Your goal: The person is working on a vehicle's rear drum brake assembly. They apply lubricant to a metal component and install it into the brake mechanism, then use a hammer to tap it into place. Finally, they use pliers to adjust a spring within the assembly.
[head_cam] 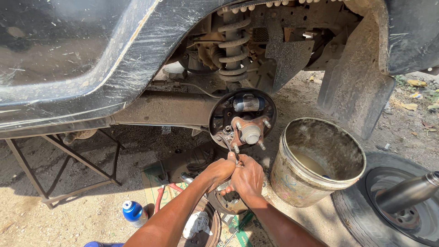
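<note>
The brake cable (225, 141), with its coiled spring end, hangs from the lower left of the round brake plate (242, 118) and runs down into both hands, which meet just below that plate. The left hand (219, 170) is closed around the lower end of the cable, and the right hand (247, 176) is closed just beside it, touching the left one; its fingers pinch the same end, though I cannot tell whether a small tool is also between them (the knuckles hide this part). To do this step well, I judge that the pull should go straight along the cable, with one hand keeping the spring steady while the other works on the tip, so that the cable does not kink. On the plate itself, the wheel hub (250, 132) with its studs sits in the middle and a small cylinder (248, 103) is at the top. Above the plate stands the coil spring (233, 45) inside the wheel arch of the dusty dark car body (77, 59). To the right of the plate is a dirty bucket (320, 160) with some liquid inside, and further right lies a tyre (402, 210). Below the plate, near the forearms, a brake drum (201, 226) holds a rag, and to its left stands a blue bottle (134, 212).
</note>
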